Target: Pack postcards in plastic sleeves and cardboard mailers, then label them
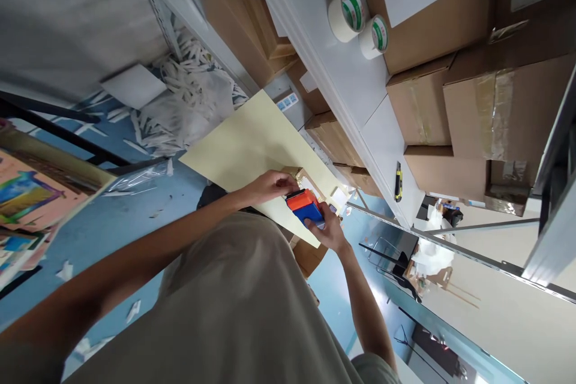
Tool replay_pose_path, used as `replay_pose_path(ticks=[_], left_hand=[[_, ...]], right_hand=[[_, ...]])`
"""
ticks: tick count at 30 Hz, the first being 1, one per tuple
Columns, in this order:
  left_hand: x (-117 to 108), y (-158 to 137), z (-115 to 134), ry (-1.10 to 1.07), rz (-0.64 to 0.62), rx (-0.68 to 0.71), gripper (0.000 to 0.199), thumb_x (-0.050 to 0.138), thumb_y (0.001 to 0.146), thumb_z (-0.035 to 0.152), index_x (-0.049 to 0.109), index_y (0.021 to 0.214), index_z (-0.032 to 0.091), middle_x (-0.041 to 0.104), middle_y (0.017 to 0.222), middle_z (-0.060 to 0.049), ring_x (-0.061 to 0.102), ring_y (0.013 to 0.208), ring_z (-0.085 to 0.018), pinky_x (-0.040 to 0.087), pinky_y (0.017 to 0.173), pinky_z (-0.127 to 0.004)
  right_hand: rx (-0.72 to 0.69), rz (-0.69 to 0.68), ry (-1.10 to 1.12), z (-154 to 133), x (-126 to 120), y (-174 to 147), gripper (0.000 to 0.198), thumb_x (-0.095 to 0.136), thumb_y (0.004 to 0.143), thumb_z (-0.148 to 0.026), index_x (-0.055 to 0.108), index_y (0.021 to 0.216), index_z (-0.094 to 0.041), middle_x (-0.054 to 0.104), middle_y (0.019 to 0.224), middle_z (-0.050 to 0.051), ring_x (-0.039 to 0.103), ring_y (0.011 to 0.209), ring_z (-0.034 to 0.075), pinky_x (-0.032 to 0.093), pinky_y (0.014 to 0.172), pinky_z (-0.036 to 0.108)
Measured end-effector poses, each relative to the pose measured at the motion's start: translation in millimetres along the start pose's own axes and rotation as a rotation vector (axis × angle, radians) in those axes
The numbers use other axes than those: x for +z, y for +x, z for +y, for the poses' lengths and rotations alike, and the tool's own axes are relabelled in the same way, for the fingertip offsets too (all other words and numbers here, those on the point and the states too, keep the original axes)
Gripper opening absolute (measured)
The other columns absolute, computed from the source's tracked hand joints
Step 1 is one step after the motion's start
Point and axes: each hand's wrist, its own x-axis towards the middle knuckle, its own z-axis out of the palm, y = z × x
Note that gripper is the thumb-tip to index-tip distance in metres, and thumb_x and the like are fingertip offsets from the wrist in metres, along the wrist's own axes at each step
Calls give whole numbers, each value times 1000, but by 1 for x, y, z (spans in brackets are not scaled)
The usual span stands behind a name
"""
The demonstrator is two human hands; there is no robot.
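Note:
My right hand [330, 229] grips a boxy orange and blue object [306, 206] by its blue side, thumb across the near face. Its exact kind is not clear; a black edge shows at its left end. Just left of that edge is my left hand [270, 186], fingers bent and pressed together, and whatever they pinch is hidden. Under both hands lies a pale yellow board [243, 138]. A small cardboard box [294, 173] sits on it, right behind the left fingertips.
To the right, a grey shelf [342, 84] carries two tape rolls [346, 14], a yellow and black utility knife [398, 182] and stacked cartons [427, 108]. White paper scraps [193, 84] heap on the blue floor at upper left. A rack with colourful prints [36, 198] stands left.

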Motion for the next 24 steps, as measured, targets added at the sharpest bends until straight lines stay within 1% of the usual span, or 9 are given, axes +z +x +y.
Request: replay_pose_path(ticks=[4, 7, 10, 13, 15, 17, 21, 24], left_hand=[[7, 9, -32, 25, 145, -35, 42, 76, 81, 61, 79, 88, 19, 81, 86, -5, 73, 81, -21, 58, 78, -31], [14, 11, -56, 29, 207, -91, 42, 75, 78, 61, 79, 84, 20, 79, 81, -4, 73, 79, -22, 57, 74, -30], [9, 13, -74, -7, 279, -131, 44, 73, 77, 65, 75, 79, 21, 76, 74, -4, 71, 74, -21, 56, 69, -30], [-10, 21, -87, 12, 372, -144, 47, 73, 78, 68, 73, 75, 21, 72, 67, -3, 66, 66, -19, 52, 65, -29], [-20, 30, -95, 25, 400, -150, 49, 75, 78, 70, 74, 75, 21, 73, 68, -3, 66, 66, -18, 51, 63, -28], [-24, 40, -102, 29, 403, -162, 49, 77, 78, 70, 76, 78, 21, 77, 73, -4, 69, 69, -19, 52, 64, -28], [-14, 60, -115, 56, 433, -187, 44, 76, 83, 65, 79, 82, 22, 82, 83, -6, 75, 79, -22, 56, 71, -29], [-6, 67, -126, 88, 457, -208, 35, 75, 87, 57, 79, 82, 22, 83, 87, -5, 77, 86, -24, 58, 77, -30]], right_hand=[[108, -45, 109, -3, 3, 13, 42, 62, 101, -68, 63, 94, -26, 68, 76, -1, 64, 68, 21, 48, 61, 31], [173, -94, 111, -1, 0, 20, 48, 67, 98, -74, 63, 90, -26, 68, 73, 0, 67, 69, 22, 50, 62, 32], [276, -209, 61, 4, -17, 20, 53, 66, 97, -78, 63, 90, -26, 71, 75, 1, 71, 72, 22, 54, 64, 31], [387, -314, 6, 9, -45, 15, 54, 64, 98, -79, 64, 93, -25, 74, 79, 3, 75, 75, 23, 56, 66, 31], [427, -322, -8, 10, -63, 11, 55, 64, 98, -79, 63, 92, -24, 75, 79, 4, 76, 73, 24, 57, 63, 31], [453, -302, 8, 9, -74, 11, 55, 64, 97, -79, 62, 91, -25, 75, 76, 4, 76, 68, 25, 56, 58, 31], [482, -261, 57, 0, -84, 18, 55, 66, 95, -80, 60, 91, -26, 75, 72, 3, 75, 58, 24, 55, 51, 31], [486, -253, -1, -8, -86, 28, 55, 65, 96, -80, 59, 90, -25, 77, 75, 4, 75, 58, 23, 54, 52, 30]])
